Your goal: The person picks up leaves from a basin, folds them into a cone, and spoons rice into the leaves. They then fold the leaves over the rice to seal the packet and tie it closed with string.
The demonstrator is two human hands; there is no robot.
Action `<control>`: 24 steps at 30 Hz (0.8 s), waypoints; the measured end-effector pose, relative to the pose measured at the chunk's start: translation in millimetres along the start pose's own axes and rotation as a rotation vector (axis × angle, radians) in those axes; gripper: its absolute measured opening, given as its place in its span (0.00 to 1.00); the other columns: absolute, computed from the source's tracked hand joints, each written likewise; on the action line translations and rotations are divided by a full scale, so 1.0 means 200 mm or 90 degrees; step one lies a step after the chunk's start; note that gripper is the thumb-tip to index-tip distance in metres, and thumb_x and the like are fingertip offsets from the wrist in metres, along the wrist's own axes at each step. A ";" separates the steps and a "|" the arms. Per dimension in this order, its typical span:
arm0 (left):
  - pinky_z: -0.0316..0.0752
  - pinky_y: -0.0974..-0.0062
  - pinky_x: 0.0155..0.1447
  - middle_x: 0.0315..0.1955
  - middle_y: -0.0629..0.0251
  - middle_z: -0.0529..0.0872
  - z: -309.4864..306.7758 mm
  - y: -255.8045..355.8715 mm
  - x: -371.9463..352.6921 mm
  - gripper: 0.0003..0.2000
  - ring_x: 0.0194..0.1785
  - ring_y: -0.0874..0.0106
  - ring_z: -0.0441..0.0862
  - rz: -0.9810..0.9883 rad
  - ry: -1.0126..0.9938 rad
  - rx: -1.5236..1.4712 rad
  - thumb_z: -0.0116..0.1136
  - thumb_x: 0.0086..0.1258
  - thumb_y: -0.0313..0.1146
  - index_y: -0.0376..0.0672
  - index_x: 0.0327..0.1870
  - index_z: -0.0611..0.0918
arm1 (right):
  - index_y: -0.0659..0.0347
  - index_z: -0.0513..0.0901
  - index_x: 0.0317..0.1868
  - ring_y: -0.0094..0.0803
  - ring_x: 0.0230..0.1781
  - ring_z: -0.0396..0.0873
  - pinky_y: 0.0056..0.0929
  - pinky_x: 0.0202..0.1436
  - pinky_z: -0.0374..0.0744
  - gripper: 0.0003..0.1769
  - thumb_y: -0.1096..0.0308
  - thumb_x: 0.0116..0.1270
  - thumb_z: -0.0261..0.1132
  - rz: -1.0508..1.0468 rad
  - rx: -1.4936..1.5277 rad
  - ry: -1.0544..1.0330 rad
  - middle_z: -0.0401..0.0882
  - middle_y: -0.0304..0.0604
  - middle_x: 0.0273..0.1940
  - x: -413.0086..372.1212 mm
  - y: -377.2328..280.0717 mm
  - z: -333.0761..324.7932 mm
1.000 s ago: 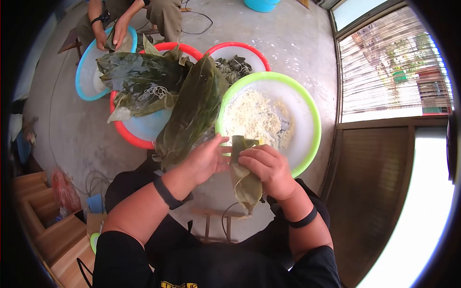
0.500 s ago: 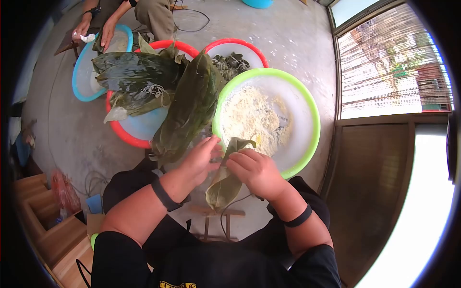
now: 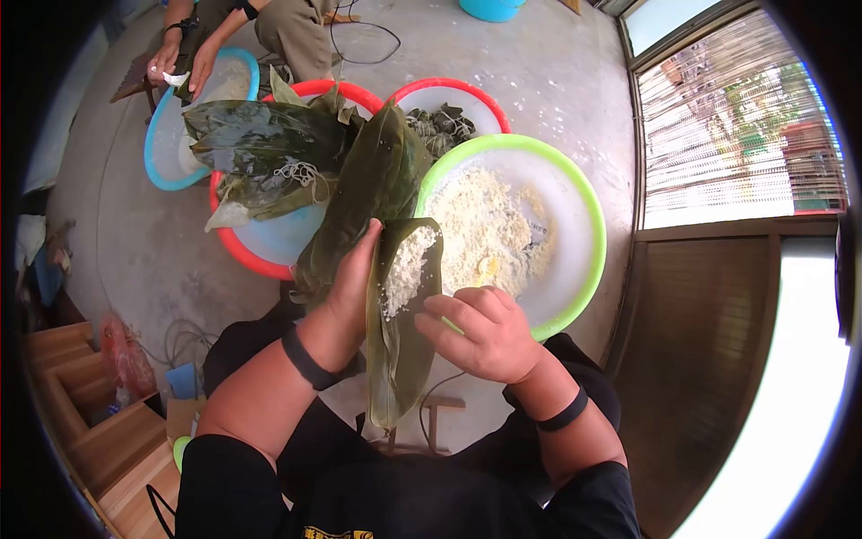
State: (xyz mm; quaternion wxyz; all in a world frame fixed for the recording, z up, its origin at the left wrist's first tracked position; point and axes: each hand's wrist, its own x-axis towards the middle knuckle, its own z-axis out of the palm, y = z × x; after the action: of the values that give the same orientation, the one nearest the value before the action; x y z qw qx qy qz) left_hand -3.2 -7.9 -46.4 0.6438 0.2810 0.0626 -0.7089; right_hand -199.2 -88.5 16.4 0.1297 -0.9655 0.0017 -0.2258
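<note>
My left hand (image 3: 348, 286) supports a long green bamboo leaf (image 3: 400, 364) from its left side, thumb along the edge and most fingers hidden behind. White rice grains (image 3: 409, 272) lie in a strip on the leaf's upper half. Curled at the leaf's right edge is my right hand (image 3: 485, 331), its fingertips over the leaf and its thumb mostly hidden. Beyond it, a green-rimmed bowl (image 3: 588, 211) holds loose rice (image 3: 480, 220) with a small yellow patch. Large wet leaves (image 3: 373, 171) lie just past my left hand.
A red-rimmed basin (image 3: 238, 254) carries more leaves and white string (image 3: 301, 172). Wrapped leaf bundles (image 3: 440, 128) sit in another red-rimmed basin (image 3: 489, 103). Upper left, another person's hands (image 3: 193, 67) work over a blue-rimmed basin (image 3: 157, 166). A wooden stool (image 3: 440, 418) stands below.
The leaf, folded over half a second ago, is now spread open and shows the rice. My left hand has moved up against its left side; my right hand has shifted slightly down.
</note>
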 end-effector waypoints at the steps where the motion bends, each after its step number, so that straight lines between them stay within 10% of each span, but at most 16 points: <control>1: 0.78 0.64 0.63 0.54 0.54 0.86 0.00 0.00 0.00 0.31 0.54 0.64 0.84 0.000 -0.001 -0.017 0.33 0.85 0.56 0.35 0.64 0.77 | 0.55 0.85 0.51 0.31 0.48 0.78 0.30 0.47 0.78 0.20 0.67 0.55 0.65 -0.015 0.002 -0.001 0.80 0.36 0.53 0.01 -0.01 0.00; 17: 0.82 0.66 0.56 0.45 0.58 0.86 -0.02 0.01 -0.01 0.32 0.47 0.68 0.85 0.009 -0.057 0.010 0.40 0.80 0.64 0.39 0.59 0.78 | 0.58 0.86 0.46 0.40 0.46 0.82 0.36 0.47 0.79 0.14 0.71 0.57 0.71 0.120 0.312 0.105 0.87 0.43 0.52 0.03 0.01 0.10; 24: 0.81 0.67 0.56 0.45 0.64 0.84 0.08 -0.04 0.02 0.25 0.49 0.71 0.84 0.111 -0.004 0.031 0.52 0.79 0.57 0.42 0.57 0.77 | 0.64 0.85 0.52 0.29 0.51 0.79 0.30 0.57 0.78 0.10 0.71 0.76 0.64 0.551 0.772 0.287 0.85 0.42 0.50 0.01 -0.01 0.16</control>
State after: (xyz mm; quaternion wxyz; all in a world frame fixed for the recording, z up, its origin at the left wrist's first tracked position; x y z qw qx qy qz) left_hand -16.3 -17.0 -38.1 0.6965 0.2987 0.0187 -0.6522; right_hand -183.8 -77.9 -10.3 0.7082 -0.5702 0.2809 -0.3073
